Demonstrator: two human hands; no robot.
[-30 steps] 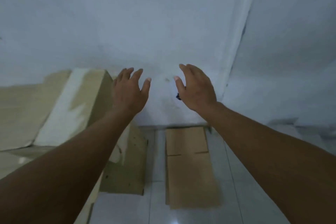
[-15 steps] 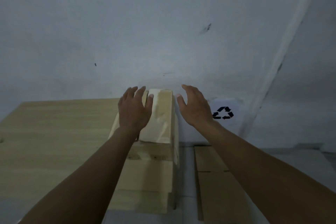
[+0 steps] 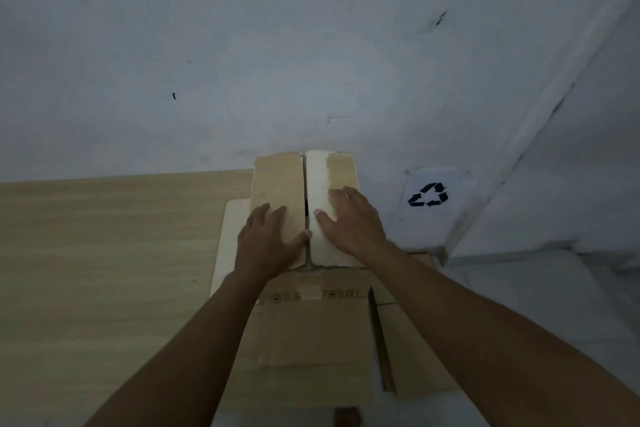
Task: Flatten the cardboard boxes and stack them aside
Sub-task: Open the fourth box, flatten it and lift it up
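A tan cardboard box [image 3: 311, 340] stands in front of me against the white wall, at the right end of a wooden table. Its two top flaps meet along a narrow dark gap. My left hand [image 3: 268, 243] lies flat on the left flap [image 3: 277, 184], thumb at the gap. My right hand [image 3: 349, 218] lies flat on the right flap [image 3: 341, 170], which is partly covered in pale tape. Both hands have their fingers straight. A flattened piece of cardboard [image 3: 412, 357] lies on the floor to the right of the box.
The wooden table [image 3: 104, 253] fills the left. A recycling symbol sign [image 3: 428, 195] is stuck low on the wall to the right. The room's corner [image 3: 502, 166] runs diagonally at right, above pale floor tiles [image 3: 536, 288].
My view swung left and down, bringing the box to the centre. Both hands came down from mid-air onto the box's two top flaps.
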